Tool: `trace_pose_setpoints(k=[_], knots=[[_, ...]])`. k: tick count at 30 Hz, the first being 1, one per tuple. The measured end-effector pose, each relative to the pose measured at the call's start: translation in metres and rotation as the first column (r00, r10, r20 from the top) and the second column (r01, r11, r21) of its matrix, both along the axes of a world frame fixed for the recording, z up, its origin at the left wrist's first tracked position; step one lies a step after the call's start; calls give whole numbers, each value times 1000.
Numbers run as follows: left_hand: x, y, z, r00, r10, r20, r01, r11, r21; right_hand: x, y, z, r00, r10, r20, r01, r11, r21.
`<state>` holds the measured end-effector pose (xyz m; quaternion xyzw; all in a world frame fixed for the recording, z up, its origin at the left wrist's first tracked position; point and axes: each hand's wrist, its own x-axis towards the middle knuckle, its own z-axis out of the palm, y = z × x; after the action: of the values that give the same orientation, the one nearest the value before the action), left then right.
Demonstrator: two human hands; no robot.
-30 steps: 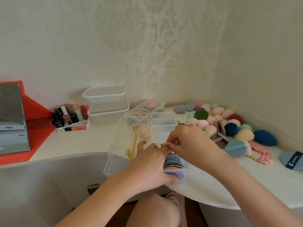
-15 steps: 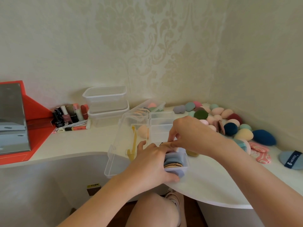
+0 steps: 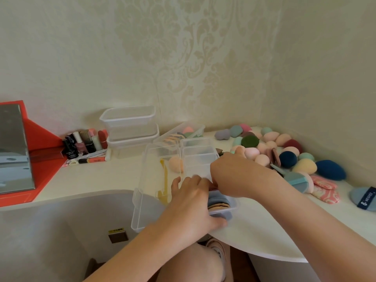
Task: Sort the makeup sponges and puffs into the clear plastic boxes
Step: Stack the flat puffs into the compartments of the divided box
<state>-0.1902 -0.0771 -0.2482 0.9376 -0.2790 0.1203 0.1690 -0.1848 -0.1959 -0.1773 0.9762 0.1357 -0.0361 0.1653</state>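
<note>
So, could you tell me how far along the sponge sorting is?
Early on. Done: flat puffs stacked in the near compartment of the divided box, one peach sponge in its left half, more in the rear box. In hand: the left hand grips the divided box while the right hand works at the puff compartment; what its fingers hold is hidden. Left: the big pile of sponges on the table.

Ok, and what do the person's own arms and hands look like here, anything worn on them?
The left hand and right hand are bare: no gloves, and no rings that I can see. The left arm and right arm are bare too as far as the frame shows them, with no sleeves, watch or bracelet in view.
</note>
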Motion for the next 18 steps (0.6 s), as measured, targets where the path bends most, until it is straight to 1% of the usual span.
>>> trace_pose_setpoints(k=[2, 3, 5, 7, 8, 10, 11, 12, 13, 14, 15, 16, 17, 18], knots=[[-3, 1, 0, 1000, 10, 30, -8, 997, -74, 3, 1, 2, 1000, -4, -14, 4, 1000, -18], [-6, 2, 2, 999, 4, 32, -1, 996, -84, 5, 0, 0, 1000, -6, -23, 6, 1000, -12], [-6, 3, 1, 997, 31, 77, -28, 999, -32, 7, -3, -1, 999, 5, -46, -2, 998, 67], [-8, 1, 8, 994, 54, 100, -54, 999, 0, 5, -12, 3, 996, 23, -86, 0, 966, 258], [-10, 1, 11, 995, 55, 82, -57, 998, 33, 3, -21, 7, 993, 28, -116, 16, 933, 360], [-13, 1, 17, 999, 33, 5, -33, 998, 53, -1, -44, 14, 989, 8, -147, 83, 795, 600], [-13, 3, 14, 1000, 17, -21, -16, 998, 62, -1, -57, 16, 991, -40, -131, 116, 749, 653], [-12, 3, 13, 998, 9, -60, -4, 997, 74, 1, -69, 15, 986, -130, -104, 167, 745, 645], [-11, 3, 11, 997, 1, -75, 4, 998, 70, 5, -82, 11, 968, -246, -55, 230, 772, 592], [-10, 3, 9, 997, -18, -70, 21, 999, 47, 11, -93, 5, 935, -355, -1, 311, 818, 484], [-10, 2, 8, 995, -29, -96, 32, 999, 26, 15, -101, -2, 900, -435, 39, 392, 843, 368], [-10, 2, 9, 994, -34, -99, 36, 999, 18, 19, -107, -11, 871, -488, 62, 453, 845, 284], [-10, 2, 9, 995, -34, -89, 37, 999, 34, 22, -112, -20, 850, -523, 66, 495, 835, 240], [-9, 3, 8, 998, -37, -55, 40, 998, 48, 24, -114, -27, 834, -550, 52, 526, 819, 229]])
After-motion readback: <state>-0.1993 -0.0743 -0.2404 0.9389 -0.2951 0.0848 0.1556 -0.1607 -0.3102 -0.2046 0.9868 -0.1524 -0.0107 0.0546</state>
